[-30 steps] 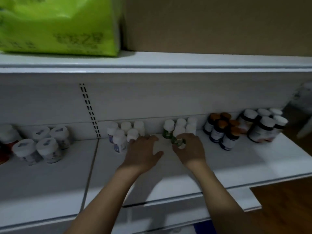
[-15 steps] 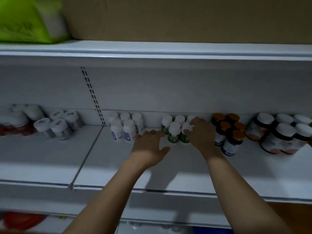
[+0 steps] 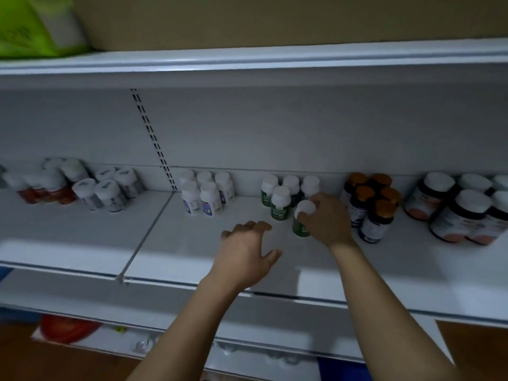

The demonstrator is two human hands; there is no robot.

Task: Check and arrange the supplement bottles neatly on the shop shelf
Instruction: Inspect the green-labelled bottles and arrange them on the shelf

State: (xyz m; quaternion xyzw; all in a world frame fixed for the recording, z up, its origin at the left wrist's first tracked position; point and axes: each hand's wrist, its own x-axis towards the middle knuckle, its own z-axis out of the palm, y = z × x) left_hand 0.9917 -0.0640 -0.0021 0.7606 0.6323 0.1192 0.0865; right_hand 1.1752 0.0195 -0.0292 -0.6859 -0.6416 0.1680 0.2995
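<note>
1. One green-labelled bottle [image 3: 301, 228] with a white cap is gripped by the right hand [image 3: 328, 220]. The fingers [image 3: 305, 216] and thumb are curled round its cap and shoulder. It is roughly upright at the front right corner of its group on the white shelf [image 3: 192, 243]; whether its base touches the board cannot be told
2. Four more green bottles [image 3: 280, 200] stand close together just behind it and to its left, near the back panel
3. The left hand [image 3: 244, 257] holds nothing. It is palm down over the front half of the shelf, with fingers loosely bent and slightly spread and the thumb out to the right
4. Orange-capped dark bottles [image 3: 371, 207] cluster just beside the right hand, on its right; beyond them stand larger white-capped dark bottles [image 3: 464, 213]
5. Left of the green group, with a gap between, is a block of white bottles with blue and purple labels [image 3: 204, 198]. Past the slotted upright [image 3: 154, 138] are pale bottles with printed caps [image 3: 107, 188] and red-labelled bottles [image 3: 52, 188] — all blurred
6. The upper shelf [image 3: 247, 61] carries a green package [image 3: 30, 31] beside a cardboard box [image 3: 275, 17]
</note>
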